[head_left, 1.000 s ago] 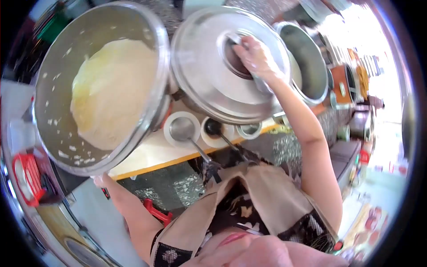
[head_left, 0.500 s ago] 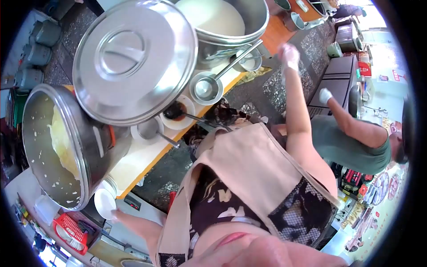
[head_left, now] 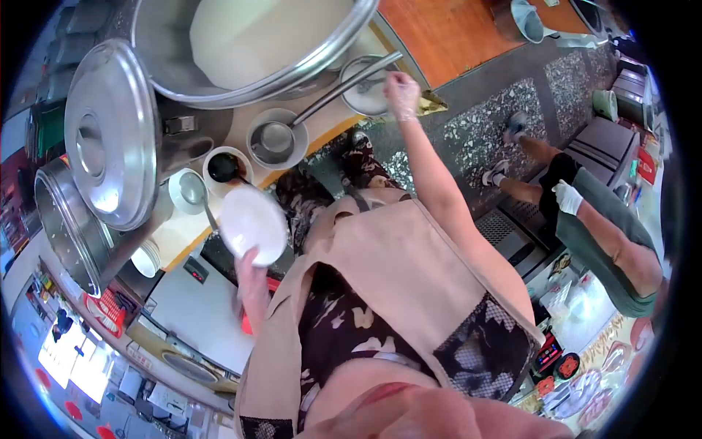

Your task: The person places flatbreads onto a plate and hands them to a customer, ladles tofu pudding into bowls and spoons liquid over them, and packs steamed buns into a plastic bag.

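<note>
My left hand (head_left: 252, 282) holds a white bowl (head_left: 252, 219) by its near edge, tilted in front of the apron. My right hand (head_left: 402, 94), in a clear thin glove, hovers with curled fingers at the edge of a container (head_left: 365, 86), just below the end of a ladle's handle. What those fingers hold, if anything, is hidden. The ladle (head_left: 278, 139) rests in a metal bowl (head_left: 252, 150). Beside it stand a bowl of dark sauce (head_left: 224, 167) with a spoon and a small bowl (head_left: 178, 197) with another ladle. A large pot (head_left: 168, 80) contains pale liquid (head_left: 256, 36).
A big lid (head_left: 91, 146) leans by another pot (head_left: 62, 212) at left. Stacked white bowls (head_left: 146, 260) stand at the counter's end. An orange-brown table (head_left: 431, 44) is at the top. A person in a green shirt (head_left: 607, 234) is at right, with a white glove (head_left: 567, 197).
My left hand has brought a white bowl from the stack toward my front. My right hand has come left to the ladle's handle end. The view has shifted.
</note>
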The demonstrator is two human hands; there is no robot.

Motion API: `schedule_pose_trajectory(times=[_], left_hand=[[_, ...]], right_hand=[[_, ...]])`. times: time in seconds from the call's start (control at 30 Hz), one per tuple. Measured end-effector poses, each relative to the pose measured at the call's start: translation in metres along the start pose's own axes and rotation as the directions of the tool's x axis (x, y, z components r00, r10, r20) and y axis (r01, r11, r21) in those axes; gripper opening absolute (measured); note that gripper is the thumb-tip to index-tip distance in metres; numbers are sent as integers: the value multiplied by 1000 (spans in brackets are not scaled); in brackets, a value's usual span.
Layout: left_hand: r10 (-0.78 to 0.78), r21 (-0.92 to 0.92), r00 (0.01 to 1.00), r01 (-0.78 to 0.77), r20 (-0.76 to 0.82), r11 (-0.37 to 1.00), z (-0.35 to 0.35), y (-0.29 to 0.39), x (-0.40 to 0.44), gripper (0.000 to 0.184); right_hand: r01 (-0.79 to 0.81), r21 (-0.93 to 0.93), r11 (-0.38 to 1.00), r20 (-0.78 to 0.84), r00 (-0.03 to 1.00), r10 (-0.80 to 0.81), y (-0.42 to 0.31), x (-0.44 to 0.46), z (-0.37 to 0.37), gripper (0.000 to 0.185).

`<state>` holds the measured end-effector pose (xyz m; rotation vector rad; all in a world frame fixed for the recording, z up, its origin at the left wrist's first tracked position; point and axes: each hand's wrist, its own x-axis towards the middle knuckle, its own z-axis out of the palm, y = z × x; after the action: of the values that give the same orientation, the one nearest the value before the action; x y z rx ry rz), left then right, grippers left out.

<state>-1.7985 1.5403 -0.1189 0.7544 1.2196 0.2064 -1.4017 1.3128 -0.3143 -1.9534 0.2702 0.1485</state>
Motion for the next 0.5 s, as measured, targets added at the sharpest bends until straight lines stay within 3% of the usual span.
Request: schedule_pose_trajectory(times=[0.03, 0.07, 0.1, 0.13, 0.2, 0.27, 0.33, 0.4, 0.47, 0.5], left_hand=[[-26, 65, 994, 19, 104, 998, 21, -18, 20, 61], [-60, 128, 977, 34, 204, 991, 39, -35, 37, 61], [-100, 186, 974, 62, 201, 981, 58, -52, 49, 60], [-136, 242, 970, 85, 202, 966, 78, -65, 60, 59], [-114, 278, 952, 32, 284, 960, 111, -83, 71, 58], [-155, 288, 949, 72, 276, 955, 138, -97, 77, 58], [-235, 367, 938, 131, 256, 921, 157, -105, 88, 59], [-226, 375, 935, 114, 272, 920, 168, -110, 90, 62], [-186, 362, 948, 83, 259, 928, 172, -118, 93, 62], [-196, 368, 945, 90, 262, 925, 174, -117, 92, 63]], right_hand=[[-11, 0, 1000, 10, 1000, 11, 2, 1, 5, 20], [149, -131, 980, 128, 983, -132, 4, 0, 9, 20], [316, -237, 919, 261, 932, -253, 7, -1, 6, 21], [312, -237, 920, 267, 932, -247, 6, -1, -3, 21], [482, -358, 800, 96, 871, -483, -11, -4, -24, 21], [414, -344, 843, 99, 908, -406, -9, -6, -32, 22], [241, -483, 842, 221, 964, -149, 14, -3, -25, 22], [221, -422, 879, 282, 954, -104, 22, 0, -9, 22], [-142, -278, 950, 295, 929, 225, 20, 2, -2, 23], [-252, -158, 955, 309, 906, 290, 11, 2, -5, 23]])
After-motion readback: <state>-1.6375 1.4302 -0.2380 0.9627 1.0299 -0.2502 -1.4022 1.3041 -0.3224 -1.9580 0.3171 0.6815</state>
